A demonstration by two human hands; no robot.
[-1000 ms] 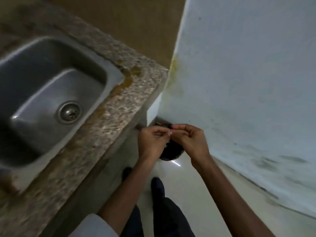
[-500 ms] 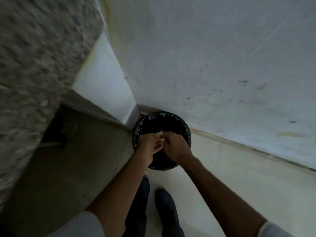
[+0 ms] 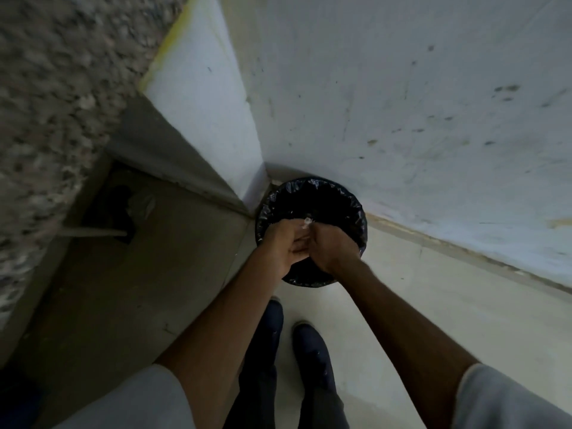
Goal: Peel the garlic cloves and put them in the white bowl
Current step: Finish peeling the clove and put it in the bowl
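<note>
The view is swinging away from the sink, which is now out of view, and the hands are settling squarely over the black-lined bin (image 3: 311,182). The left hand (image 3: 283,243) and right hand (image 3: 332,247) are meeting above its mouth, fingers curled inward, both pinching a small pale garlic clove (image 3: 307,221) at their tips. That speck may be loose skin rather than the clove itself, as it is too small to tell.

To peel well, one hand should be holding the clove firmly while the other is stripping the skin, so that only skin is falling into the bin. The white bowl is not showing, so the peeled clove will need carrying back. Both forearms are reaching down and forward, converging, with the wrists bending downward.
</note>
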